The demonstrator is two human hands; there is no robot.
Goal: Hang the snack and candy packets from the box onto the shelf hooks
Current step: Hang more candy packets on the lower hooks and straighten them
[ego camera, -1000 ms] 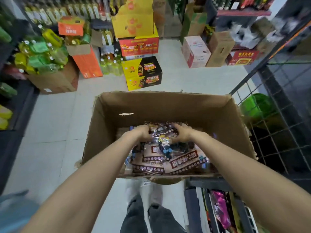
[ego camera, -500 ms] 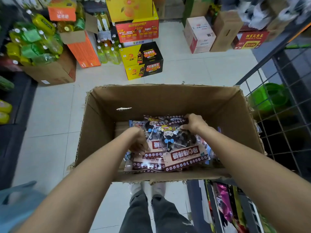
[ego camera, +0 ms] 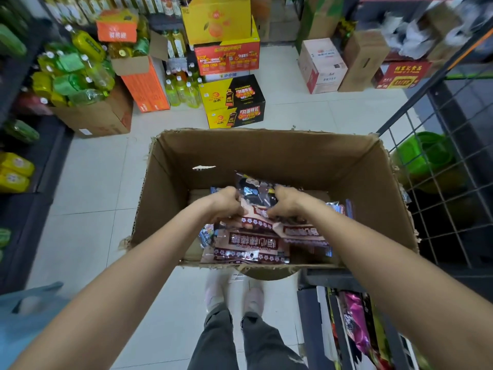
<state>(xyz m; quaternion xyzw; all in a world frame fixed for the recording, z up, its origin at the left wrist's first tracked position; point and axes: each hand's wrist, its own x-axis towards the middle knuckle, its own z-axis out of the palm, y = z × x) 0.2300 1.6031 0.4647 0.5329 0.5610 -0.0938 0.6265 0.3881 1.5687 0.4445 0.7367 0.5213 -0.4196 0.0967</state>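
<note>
Inside the cardboard box (ego camera: 266, 153), left hand (ego camera: 226, 204) and right hand (ego camera: 286, 202) grip one candy packet (ego camera: 257, 189) between them.

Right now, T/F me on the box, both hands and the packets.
1. Both hands are inside the cardboard box. True.
2. The left hand and right hand grip one packet together. True.
3. The box is empty apart from that packet. False: more lollipop packets lie beneath.
4. The box sits on a table. False: floor tiles and the person's feet show below it.
5. A green basin is behind the wire grid. True.
</note>
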